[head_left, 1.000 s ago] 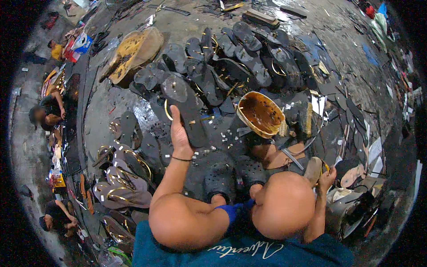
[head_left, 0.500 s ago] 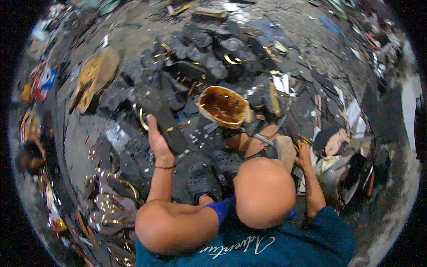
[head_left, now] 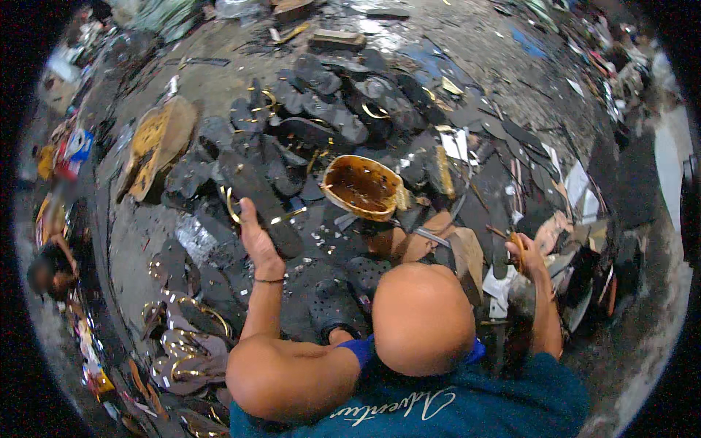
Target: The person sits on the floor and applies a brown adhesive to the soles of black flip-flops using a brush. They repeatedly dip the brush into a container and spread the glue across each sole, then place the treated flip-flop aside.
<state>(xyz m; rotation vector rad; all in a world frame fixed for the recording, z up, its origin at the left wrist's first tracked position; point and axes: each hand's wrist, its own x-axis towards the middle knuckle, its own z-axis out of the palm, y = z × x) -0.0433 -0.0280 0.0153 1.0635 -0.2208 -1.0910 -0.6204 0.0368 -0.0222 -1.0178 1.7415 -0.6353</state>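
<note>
My left hand (head_left: 261,247), a dark band on its wrist, is closed on a dark flat sandal (head_left: 252,175) with gold straps. The thumb lies along the sandal's edge; the other fingers are hidden. Off to the right, my right hand (head_left: 529,257) is wrapped round an orange-handled tool (head_left: 517,242). Its narrow brown end points left; whether it is pliers or scissors I cannot tell. Between my hands, beyond my knees, sits a pale-rimmed tub (head_left: 363,155) with sticky-looking brown stuff inside. A brush-like piece (head_left: 418,200) lies against its right side.
Dark sandals (head_left: 328,109) are heaped beyond the tub, and more gold-strapped sandals (head_left: 186,343) lie at left. A yellowed board-like piece (head_left: 157,142) stands far left. Sole-shaped scraps (head_left: 511,135) spread at right. Another person (head_left: 55,266) shows at the left rim.
My right hand has moved outward to the right, away from my knee, with the orange-handled tool. My left hand with the sandal has dipped slightly nearer.
</note>
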